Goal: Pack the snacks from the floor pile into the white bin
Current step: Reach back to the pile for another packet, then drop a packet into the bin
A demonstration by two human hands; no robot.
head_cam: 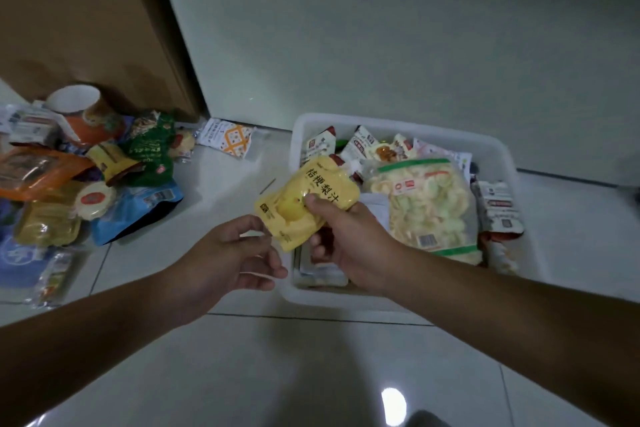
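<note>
Right hand: centre of the frame, and the grip was clamped on the yellow pouch, thumb on top, fingers curled underneath.
Yellow pouch: held up in the air, tilted, over the left edge of the white bin; black characters ran across its upper half.
Left hand: just left of the pouch's lower corner, grip relaxed, fingers loosely curled around nothing; whether a fingertip touched the corner, I could not tell.
White bin: right of centre on the tiled floor, backed against the pale wall, already holding a good many packets.
Zip bag: big and clear with green trim, full of pale pieces, it lay on top in the middle of the bin.
Bin's far side: small white and dark-red packets stood along the back.
Floor pile: left of the frame, well apart from the bin, a heap of snacks.
In the pile: an orange paper cup at the back, a green bag, a blue bag, an orange bag and a round wrapped disc.
Stray packet: white with an orange pattern, alone on the floor between pile and bin, near the wall.
Upper left: a brown wooden panel rose behind the pile.
</note>
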